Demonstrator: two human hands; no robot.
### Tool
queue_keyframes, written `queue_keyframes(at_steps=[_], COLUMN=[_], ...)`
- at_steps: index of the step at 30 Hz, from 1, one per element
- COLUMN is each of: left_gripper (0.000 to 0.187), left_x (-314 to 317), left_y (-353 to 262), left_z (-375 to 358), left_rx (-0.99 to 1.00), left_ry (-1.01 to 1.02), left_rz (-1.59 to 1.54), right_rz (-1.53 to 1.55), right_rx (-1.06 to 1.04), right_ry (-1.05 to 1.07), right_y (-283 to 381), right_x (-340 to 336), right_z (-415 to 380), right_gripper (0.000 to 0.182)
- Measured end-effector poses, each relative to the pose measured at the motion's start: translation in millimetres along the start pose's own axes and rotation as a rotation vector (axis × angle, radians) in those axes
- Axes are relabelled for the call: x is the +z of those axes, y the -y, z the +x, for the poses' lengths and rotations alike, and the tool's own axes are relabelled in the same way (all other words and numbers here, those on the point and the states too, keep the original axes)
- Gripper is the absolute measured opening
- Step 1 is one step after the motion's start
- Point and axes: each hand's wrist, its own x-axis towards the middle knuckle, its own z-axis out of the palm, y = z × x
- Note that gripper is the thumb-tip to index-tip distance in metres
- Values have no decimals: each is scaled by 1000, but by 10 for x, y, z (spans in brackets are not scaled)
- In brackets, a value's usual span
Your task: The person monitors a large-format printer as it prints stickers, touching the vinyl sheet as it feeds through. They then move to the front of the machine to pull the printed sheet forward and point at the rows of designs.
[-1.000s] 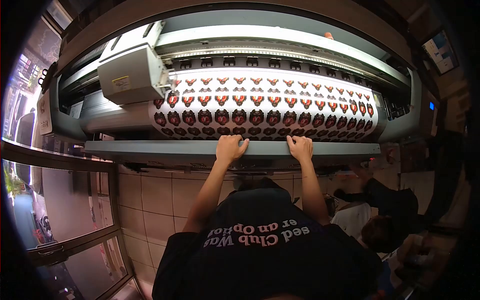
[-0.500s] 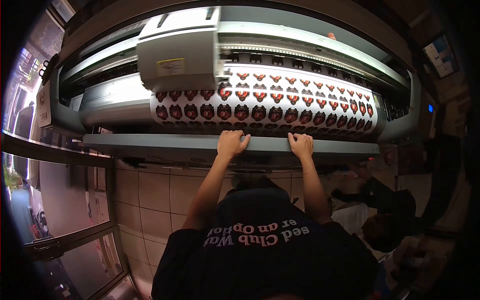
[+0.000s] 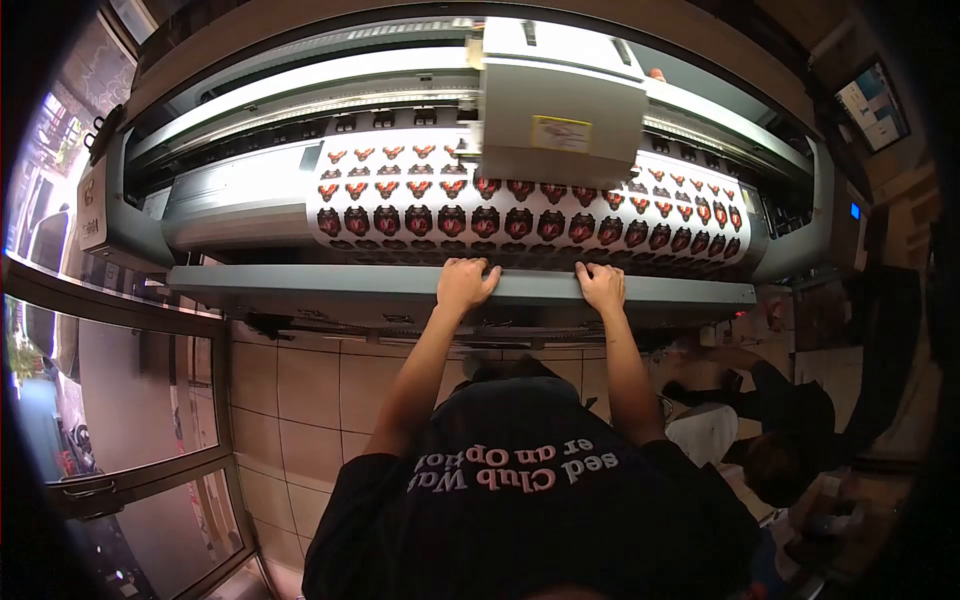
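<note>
A wide printer spans the view, its grey front bar (image 3: 380, 284) running across below a white printed sheet (image 3: 400, 240) with rows of red and black emblems. My left hand (image 3: 464, 283) grips the bar left of centre, fingers curled over its top edge and thumb pointing right. To its right, my right hand (image 3: 602, 286) is closed on the same bar, its thumb towards the left. The undersides of both hands are hidden. Above the sheet is the pale print carriage (image 3: 562, 110) with a yellow-edged label, covering part of the print.
Glass doors with metal frames (image 3: 150, 480) stand at the left. Another person (image 3: 790, 420) in dark clothes is low at the right, near a white chair (image 3: 703, 432). A screen (image 3: 873, 105) shows at the upper right. Floor tiles (image 3: 305, 400) lie below the printer.
The print carriage has moved right along its rail, uncovering emblems at the left of the sheet. My hands have stayed on the bar. The other person's arm has shifted slightly.
</note>
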Motion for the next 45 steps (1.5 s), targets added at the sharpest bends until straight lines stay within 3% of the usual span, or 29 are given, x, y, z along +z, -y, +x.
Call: queue_keyframes(at_steps=[30,36,40,45], left_gripper=[40,38,35,23], left_x=[88,98,113,312], left_y=[53,-38,-102,-183], left_z=[-47,-95,-117,-252], left_rx=[37,19,-12,53], left_ry=[-23,-105,-78,-395], left_rz=[10,46,50,127], right_rz=[21,148,61,-155], right_rx=[-166,-451,-384,-395], right_ry=[0,-52,46,87], right_y=[-249,-369,-507,-793], right_x=[187,77,-74,-182], right_z=[50,-85,-364,-724], right_gripper=[44,30,46,68])
